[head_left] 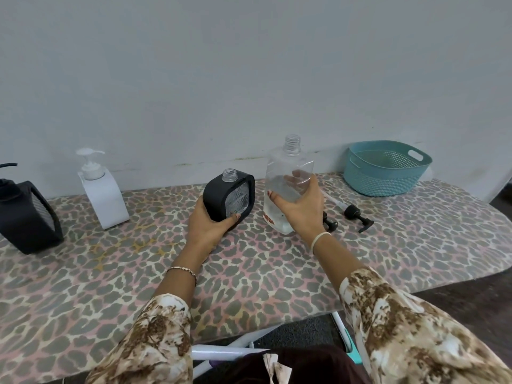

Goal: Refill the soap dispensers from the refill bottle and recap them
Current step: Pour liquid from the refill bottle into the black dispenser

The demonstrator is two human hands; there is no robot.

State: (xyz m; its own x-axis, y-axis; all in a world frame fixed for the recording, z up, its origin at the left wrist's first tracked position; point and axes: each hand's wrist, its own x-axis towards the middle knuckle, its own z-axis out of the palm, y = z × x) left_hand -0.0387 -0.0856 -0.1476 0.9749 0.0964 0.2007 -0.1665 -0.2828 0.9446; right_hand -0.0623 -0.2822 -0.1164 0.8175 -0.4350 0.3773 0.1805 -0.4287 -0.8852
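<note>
Leopard-print board (249, 275), grey wall (249, 79) | left grip (210, 227) round black dispenser (214, 195) | right grip (302, 207) round refill bottle (281, 173)

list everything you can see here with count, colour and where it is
open black dispenser: 1, black with clear panel, table centre, no pump on
refill bottle: 1, clear, uncapped, just right of it
white dispenser: 1, white, pump on, back left
far black dispenser: 1, black, far left, partly out of view
pump heads: 2, black, lying right of the refill bottle
basket: 1, teal, back right
table cover: 1, leopard print, under everything
left hand: grips the open black dispenser
right hand: grips the refill bottle
</note>
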